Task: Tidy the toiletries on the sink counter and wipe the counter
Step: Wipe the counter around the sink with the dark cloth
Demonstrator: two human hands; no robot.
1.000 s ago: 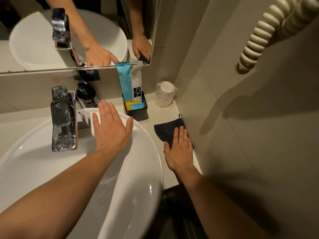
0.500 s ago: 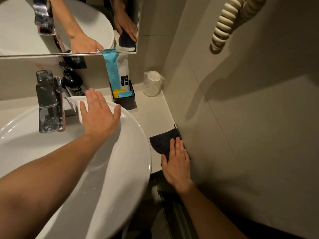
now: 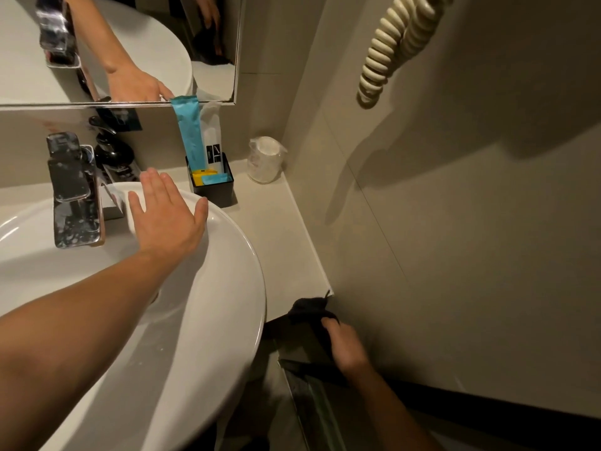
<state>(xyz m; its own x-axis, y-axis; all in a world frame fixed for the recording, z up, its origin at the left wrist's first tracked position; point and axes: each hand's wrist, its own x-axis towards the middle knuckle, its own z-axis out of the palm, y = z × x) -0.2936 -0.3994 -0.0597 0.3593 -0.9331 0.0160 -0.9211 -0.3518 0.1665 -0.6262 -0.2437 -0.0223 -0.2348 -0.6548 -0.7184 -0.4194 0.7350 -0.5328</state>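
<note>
My left hand [image 3: 166, 213] lies flat, fingers spread, on the far rim of the white basin [image 3: 227, 288]. My right hand [image 3: 344, 346] is below the counter's front edge, closed on a dark cloth [image 3: 307, 312] that hangs bunched over that edge by the wall. The pale counter [image 3: 276, 229] runs between basin and wall. At its back stands a black holder [image 3: 213, 188] with a blue sachet [image 3: 187, 131], a white sachet [image 3: 213, 138] and small yellow and blue packets. A wrapped cup [image 3: 265, 159] stands beside it in the corner.
A chrome tap [image 3: 73, 190] stands behind the basin, with a black soap dispenser [image 3: 113, 148] next to it. A mirror [image 3: 123, 47] hangs above. The tiled wall closes the right side, with a coiled cream cord [image 3: 390, 50] hanging on it.
My right hand has pulled the cloth along the counter toward me and off the front edge, going from flat on it to gripping it. My left hand has stayed on the basin rim.
</note>
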